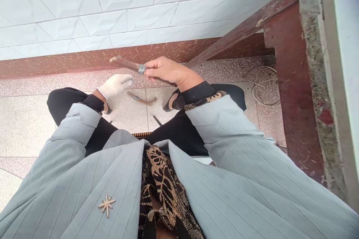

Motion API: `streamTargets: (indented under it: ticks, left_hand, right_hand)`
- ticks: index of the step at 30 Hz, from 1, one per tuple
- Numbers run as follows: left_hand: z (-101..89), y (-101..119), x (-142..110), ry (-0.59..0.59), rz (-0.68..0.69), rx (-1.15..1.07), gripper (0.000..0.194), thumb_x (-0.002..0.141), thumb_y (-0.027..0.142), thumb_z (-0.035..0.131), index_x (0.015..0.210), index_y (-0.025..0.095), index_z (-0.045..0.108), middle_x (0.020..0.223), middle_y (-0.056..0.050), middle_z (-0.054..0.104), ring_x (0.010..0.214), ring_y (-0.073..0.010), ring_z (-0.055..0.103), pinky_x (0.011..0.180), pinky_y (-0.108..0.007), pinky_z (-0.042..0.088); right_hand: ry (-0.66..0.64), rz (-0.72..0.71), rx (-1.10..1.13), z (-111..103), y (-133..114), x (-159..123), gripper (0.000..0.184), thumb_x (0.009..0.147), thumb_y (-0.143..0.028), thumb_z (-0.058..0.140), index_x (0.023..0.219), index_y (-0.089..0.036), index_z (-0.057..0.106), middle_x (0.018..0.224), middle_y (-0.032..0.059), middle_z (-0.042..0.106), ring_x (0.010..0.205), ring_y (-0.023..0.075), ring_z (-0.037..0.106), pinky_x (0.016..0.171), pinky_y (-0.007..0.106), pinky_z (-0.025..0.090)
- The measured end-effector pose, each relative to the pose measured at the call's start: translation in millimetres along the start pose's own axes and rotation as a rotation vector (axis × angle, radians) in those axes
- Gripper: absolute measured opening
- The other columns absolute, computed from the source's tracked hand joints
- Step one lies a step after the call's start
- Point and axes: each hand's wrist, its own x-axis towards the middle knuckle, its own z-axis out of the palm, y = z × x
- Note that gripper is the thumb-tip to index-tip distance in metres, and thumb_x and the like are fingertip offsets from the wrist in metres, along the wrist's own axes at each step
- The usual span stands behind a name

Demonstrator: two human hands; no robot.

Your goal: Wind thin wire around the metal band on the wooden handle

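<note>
My right hand (pixel 165 70), bare, grips a knife-like tool (pixel 127 63) with a rusty brown blade and a metal ferrule; the blade points left, level, above the floor. My left hand (pixel 116 85) wears a white glove and hangs lower and to the left, just under the blade's tip, fingers curled; nothing shows in it. On the tiled floor between my feet lies a second curved tool (pixel 141 99) with a wooden handle. A thin dark rod (pixel 157 120) lies nearer to me.
I am seated, with grey striped jacket sleeves and black trousers filling the lower view. A white tiled wall (pixel 112 11) with a red skirting stands ahead. A dark red wooden frame (pixel 291 82) rises at the right, with a loop of white cord (pixel 262 93) beside it.
</note>
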Motion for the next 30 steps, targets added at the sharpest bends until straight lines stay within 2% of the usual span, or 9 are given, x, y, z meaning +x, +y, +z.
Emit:
streamTargets:
  ticks: [3, 7, 13, 16, 18, 20, 24, 26, 30]
  left_hand:
    - [2.5, 3, 0, 0.047, 0.019, -0.003, 0.034, 0.105, 0.030, 0.043, 0.112, 0.018, 0.074, 0.104, -0.005, 0.077, 0.094, -0.0196, 0.068, 0.089, -0.032, 0.050]
    - [6.6, 14, 0, -0.061, 0.084, 0.139, 0.030, 0.105, 0.033, 0.048, 0.109, 0.022, 0.076, 0.095, -0.004, 0.076, 0.088, -0.0196, 0.068, 0.081, -0.030, 0.047]
    - [3.3, 22, 0, -0.134, 0.061, 0.370, 0.028, 0.106, 0.032, 0.050, 0.111, 0.026, 0.077, 0.105, -0.004, 0.079, 0.097, -0.0221, 0.072, 0.078, -0.030, 0.044]
    - [0.7, 18, -2, -0.116, 0.031, 0.361, 0.028, 0.107, 0.031, 0.050, 0.111, 0.024, 0.077, 0.108, -0.005, 0.079, 0.100, -0.0231, 0.072, 0.080, -0.030, 0.045]
    - [0.9, 15, -2, -0.099, 0.002, 0.255, 0.028, 0.107, 0.031, 0.051, 0.110, 0.022, 0.077, 0.105, -0.005, 0.078, 0.097, -0.0232, 0.072, 0.081, -0.032, 0.047]
    - [1.9, 12, -2, -0.069, -0.028, 0.135, 0.029, 0.107, 0.031, 0.051, 0.110, 0.021, 0.077, 0.101, -0.005, 0.078, 0.094, -0.0228, 0.070, 0.084, -0.033, 0.050]
    - [3.5, 10, 2, -0.021, -0.024, 0.052, 0.031, 0.107, 0.029, 0.047, 0.114, 0.019, 0.076, 0.104, -0.005, 0.078, 0.095, -0.0215, 0.070, 0.090, -0.033, 0.050]
    - [3.6, 11, 4, -0.055, -0.007, 0.100, 0.030, 0.106, 0.029, 0.048, 0.113, 0.020, 0.076, 0.101, -0.005, 0.078, 0.092, -0.0213, 0.069, 0.087, -0.032, 0.049]
    - [3.2, 18, 3, -0.088, 0.018, 0.261, 0.031, 0.108, 0.033, 0.048, 0.114, 0.024, 0.076, 0.101, -0.005, 0.078, 0.094, -0.0226, 0.071, 0.081, -0.032, 0.045]
  right_hand:
    - [0.325, 0.083, 0.025, -12, 8, -2, 0.037, 0.111, -0.051, 0.061, 0.097, -0.019, 0.072, 0.078, 0.0066, 0.062, 0.070, 0.0182, 0.055, 0.068, 0.030, 0.047]
    - [0.345, 0.323, -0.280, -14, 14, 4, 0.035, 0.112, -0.045, 0.058, 0.107, -0.015, 0.076, 0.086, 0.0116, 0.067, 0.081, 0.0235, 0.062, 0.074, 0.033, 0.048]
    - [-0.183, 0.451, -0.740, 17, 5, 16, 0.017, 0.103, -0.021, 0.067, 0.099, -0.009, 0.079, 0.100, 0.0182, 0.073, 0.096, 0.0281, 0.067, 0.080, 0.035, 0.045]
    - [-0.459, 0.378, -0.590, 24, -1, 10, 0.014, 0.095, -0.017, 0.078, 0.082, -0.012, 0.075, 0.075, 0.0065, 0.068, 0.076, 0.0183, 0.062, 0.075, 0.030, 0.044]
    - [-0.596, 0.203, -0.246, 17, -3, 4, 0.017, 0.095, -0.019, 0.078, 0.081, -0.013, 0.073, 0.066, 0.0005, 0.061, 0.067, 0.0131, 0.054, 0.070, 0.025, 0.043]
    - [-0.424, 0.056, -0.002, 4, -1, -2, 0.018, 0.102, -0.020, 0.069, 0.085, -0.013, 0.070, 0.069, -0.0007, 0.059, 0.064, 0.0106, 0.049, 0.068, 0.023, 0.042]
    - [0.330, 0.107, 0.286, -20, 9, -4, 0.021, 0.111, -0.026, 0.057, 0.093, -0.015, 0.062, 0.077, 0.0020, 0.058, 0.063, 0.0113, 0.045, 0.061, 0.024, 0.039]
    - [0.411, 0.234, 0.192, -26, 15, -2, 0.020, 0.109, -0.026, 0.060, 0.093, -0.015, 0.064, 0.077, 0.0041, 0.059, 0.063, 0.0131, 0.048, 0.061, 0.026, 0.040]
    - [0.308, 0.415, -0.323, -25, 23, 5, 0.021, 0.106, -0.030, 0.067, 0.092, -0.015, 0.073, 0.078, 0.0086, 0.063, 0.078, 0.0217, 0.059, 0.072, 0.033, 0.043]
